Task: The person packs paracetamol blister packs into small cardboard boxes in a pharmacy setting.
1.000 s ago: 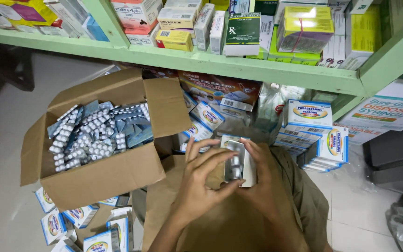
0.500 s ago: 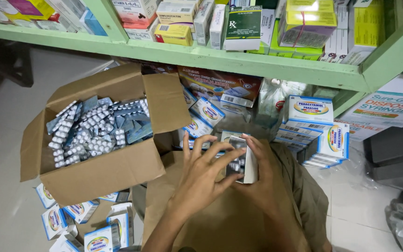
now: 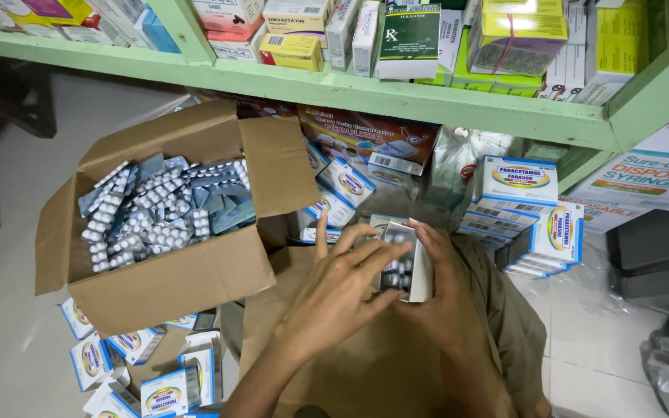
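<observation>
Both hands meet over my lap on a small open white medicine box (image 3: pixel 420 267) with silver blister strips (image 3: pixel 398 271) showing inside it. My right hand (image 3: pixel 444 298) cups the box from the right and below. My left hand (image 3: pixel 342 290) lies across its front, fingers spread over the strips. To the left stands an open cardboard carton (image 3: pixel 172 282) filled with several loose silver blister strips (image 3: pixel 160 213).
A green shelf (image 3: pixel 396 97) loaded with medicine boxes runs overhead. Stacks of white-and-blue boxes (image 3: pixel 524 213) stand at the right, more (image 3: pixel 145 371) lie on the floor at lower left. A brown flattened carton (image 3: pixel 365 364) covers my lap. A dark case (image 3: pixel 660 248) sits far right.
The hands and box have stayed in place over the lap. My left fingers have shifted across the strips, pressing them into the box.
</observation>
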